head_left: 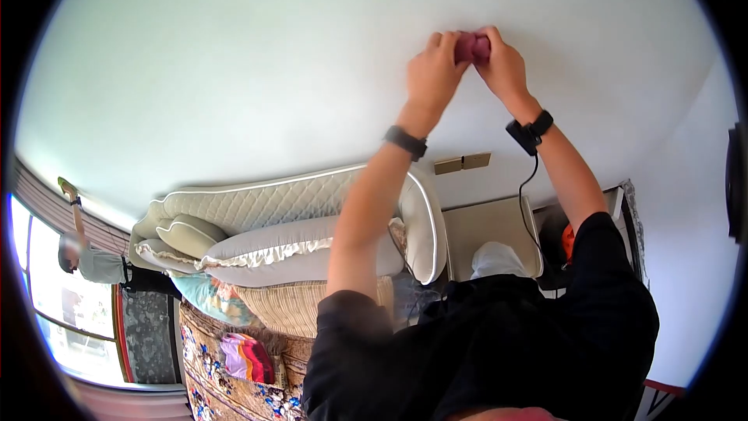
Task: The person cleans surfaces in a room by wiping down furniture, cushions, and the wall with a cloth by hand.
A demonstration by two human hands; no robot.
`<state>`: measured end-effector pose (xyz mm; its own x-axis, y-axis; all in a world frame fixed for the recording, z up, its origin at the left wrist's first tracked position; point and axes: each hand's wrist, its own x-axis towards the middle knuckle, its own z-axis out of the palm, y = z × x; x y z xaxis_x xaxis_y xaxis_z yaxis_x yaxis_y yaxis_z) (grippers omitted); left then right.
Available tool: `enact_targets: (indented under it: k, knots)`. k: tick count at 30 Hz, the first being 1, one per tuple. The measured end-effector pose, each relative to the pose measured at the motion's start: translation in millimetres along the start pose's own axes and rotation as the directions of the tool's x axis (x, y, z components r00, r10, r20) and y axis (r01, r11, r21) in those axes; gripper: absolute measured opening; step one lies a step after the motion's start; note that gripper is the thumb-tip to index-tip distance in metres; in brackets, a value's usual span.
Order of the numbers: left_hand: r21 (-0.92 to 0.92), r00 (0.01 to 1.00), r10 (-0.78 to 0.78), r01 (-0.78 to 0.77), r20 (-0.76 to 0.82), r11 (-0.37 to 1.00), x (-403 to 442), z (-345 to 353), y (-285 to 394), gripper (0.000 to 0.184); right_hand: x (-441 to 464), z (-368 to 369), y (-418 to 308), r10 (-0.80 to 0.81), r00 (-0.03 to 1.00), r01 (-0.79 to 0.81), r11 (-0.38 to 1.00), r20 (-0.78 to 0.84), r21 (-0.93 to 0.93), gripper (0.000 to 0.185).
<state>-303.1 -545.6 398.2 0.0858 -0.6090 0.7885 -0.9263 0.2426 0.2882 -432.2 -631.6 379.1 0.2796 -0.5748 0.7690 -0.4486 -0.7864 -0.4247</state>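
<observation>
Both hands are raised against the pale wall, close together. Between them is a dark pink, bunched cloth-like object. My left hand grips its left side with bent fingers. On its right side, my right hand holds it too, fingers curled round it. A black band sits on each wrist, and a cable hangs from the right one. Below the hands, wall switch plates show on the wall.
A cream quilted sofa with cushions stands below. Beside it is a beige cabinet. A patterned bed cover lies lower left. At far left, another person reaches up to the wall near a window.
</observation>
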Motion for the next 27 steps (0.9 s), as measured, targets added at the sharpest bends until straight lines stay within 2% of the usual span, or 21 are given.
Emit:
enact_targets:
  k: [3,5,7,9,12,13,17,20,23,27]
  knots:
    - [0.074,0.976,-0.04,0.025,0.212,0.997,-20.1,36.6,2.0,0.038,-42.1,10.2,43.2,0.092,0.996,-0.091,0.994,0.011,-0.062,0.029]
    - [0.121,0.939,-0.045,0.003,0.342,0.993,-44.3,63.1,-8.2,0.042,-75.5,24.6,65.4,0.23,0.964,-0.217,0.971,0.135,-0.105,0.028]
    - [0.135,0.896,-0.061,0.001,0.44,0.991,-72.8,78.5,-22.1,0.043,-109.7,45.1,83.3,0.198,0.962,-0.197,0.98,0.189,-0.025,0.025]
    - [0.137,0.864,-0.092,0.027,0.495,0.99,-96.2,85.2,-37.3,0.042,-133.3,61.9,79.1,0.227,0.946,-0.225,0.974,0.23,-0.032,0.023]
    - [0.103,0.925,-0.043,0.004,0.379,0.995,-118.8,71.9,-65.9,0.04,-139.3,86.7,56.0,0.218,0.951,-0.238,0.969,0.22,0.071,0.025]
    - [0.062,0.932,-0.072,0.053,0.355,0.997,-119.3,57.4,-68.9,0.04,-135.2,89.4,44.2,0.147,0.97,-0.178,0.972,0.194,0.154,0.026]
    - [0.127,0.963,-0.163,0.137,0.215,0.982,-108.4,3.7,-71.1,0.043,-98.3,90.9,-5.9,0.059,0.979,-0.11,0.959,0.197,0.261,0.027]
    - [0.117,0.973,-0.211,0.2,0.096,0.973,-81.7,-27.3,-56.6,0.043,-65.1,95.0,-24.1,-0.029,0.998,0.007,0.944,0.061,0.331,0.026]
    - [0.077,0.973,-0.23,0.229,0.002,0.97,-51.7,-36.7,-43.2,0.04,-24.2,71.8,-35.7,-0.066,0.998,0.07,0.94,-0.024,0.334,0.025]
    - [-0.014,0.992,-0.108,0.107,-0.062,0.994,-28.0,-9.8,-33.0,0.038,-0.5,29.8,-17.4,-0.081,0.996,0.069,0.97,0.044,0.233,0.031]
